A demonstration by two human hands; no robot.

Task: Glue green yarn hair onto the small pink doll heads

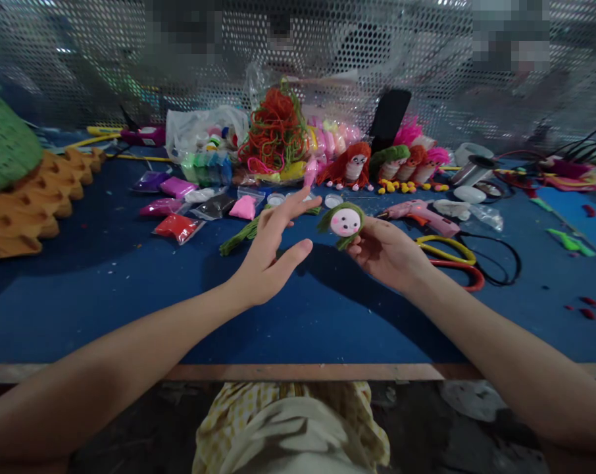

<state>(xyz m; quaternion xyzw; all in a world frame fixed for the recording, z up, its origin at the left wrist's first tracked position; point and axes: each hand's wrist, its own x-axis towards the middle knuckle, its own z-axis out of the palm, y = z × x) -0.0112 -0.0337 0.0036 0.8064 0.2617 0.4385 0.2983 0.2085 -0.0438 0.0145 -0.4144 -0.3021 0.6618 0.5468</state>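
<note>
Between the fingers and thumb of my right hand [389, 253] is a small doll head [346, 222] with a white painted face, pink cheeks and green yarn hair. The face is turned up toward me. My left hand [271, 257] hovers to the left of the head, apart from it, with thumb and fingers spread and nothing in them. Just behind my left hand a bundle of green yarn [239, 238] lies on the blue table [298, 329]; my fingers hide part of it. Small clear round lids [333, 201] lie beyond the doll head.
A pink glue gun [426, 216] and scissors with yellow and red handles [448, 250] lie right of my right hand. Bags of coloured clay [178, 227] lie left. Behind stand a red and green yarn heap [275, 131] and several finished dolls [356, 164]. An orange egg tray [46, 204] is far left.
</note>
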